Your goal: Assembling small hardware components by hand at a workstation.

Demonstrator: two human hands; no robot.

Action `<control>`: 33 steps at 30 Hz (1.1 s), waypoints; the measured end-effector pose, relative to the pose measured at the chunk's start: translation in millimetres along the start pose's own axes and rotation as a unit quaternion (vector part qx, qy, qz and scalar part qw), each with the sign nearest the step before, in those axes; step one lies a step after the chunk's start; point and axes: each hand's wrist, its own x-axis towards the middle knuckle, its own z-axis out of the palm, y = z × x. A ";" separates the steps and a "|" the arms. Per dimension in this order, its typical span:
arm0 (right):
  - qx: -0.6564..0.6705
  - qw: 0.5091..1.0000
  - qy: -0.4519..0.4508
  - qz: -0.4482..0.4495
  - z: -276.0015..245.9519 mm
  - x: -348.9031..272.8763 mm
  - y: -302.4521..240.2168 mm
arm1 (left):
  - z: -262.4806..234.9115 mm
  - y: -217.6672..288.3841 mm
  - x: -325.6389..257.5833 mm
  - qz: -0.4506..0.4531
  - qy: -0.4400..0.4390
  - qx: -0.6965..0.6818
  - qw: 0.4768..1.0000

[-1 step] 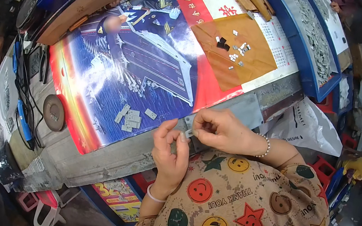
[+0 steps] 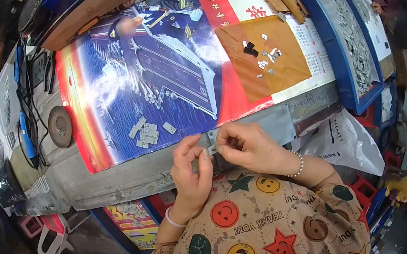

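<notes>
Close to the near edge of the table, my left hand pinches a small flat grey piece between thumb and fingers. My right hand meets it from the right, thumb and forefinger closed at the end of that piece. Whatever those right fingers hold is too small to make out. On the blue poster left of my hands lies a group of similar grey pieces. Farther off, an amber sheet carries several tiny silver, white and black parts.
Blue trays full of small metal parts line the right side. A brown dish, blue-handled tools and pliers lie at left. A wooden box side rises at far left. A white plastic bag hangs at right.
</notes>
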 end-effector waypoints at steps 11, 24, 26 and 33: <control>-0.015 0.999 0.018 -0.026 6.0 1.5 -3.7 | -1.4 -13.9 -5.5 0.076 0.026 0.023 0.997; -0.091 0.991 0.052 -0.089 14.2 -4.6 -13.0 | -1.5 -18.4 -12.4 0.148 0.014 0.009 0.989; -0.075 0.992 0.048 -0.092 14.9 -4.2 -13.8 | -1.4 -17.4 -10.9 0.157 0.013 -0.012 0.988; 0.158 0.987 0.024 -0.004 16.4 -6.2 -10.4 | -3.8 -8.9 -10.2 0.166 -0.017 -0.062 0.984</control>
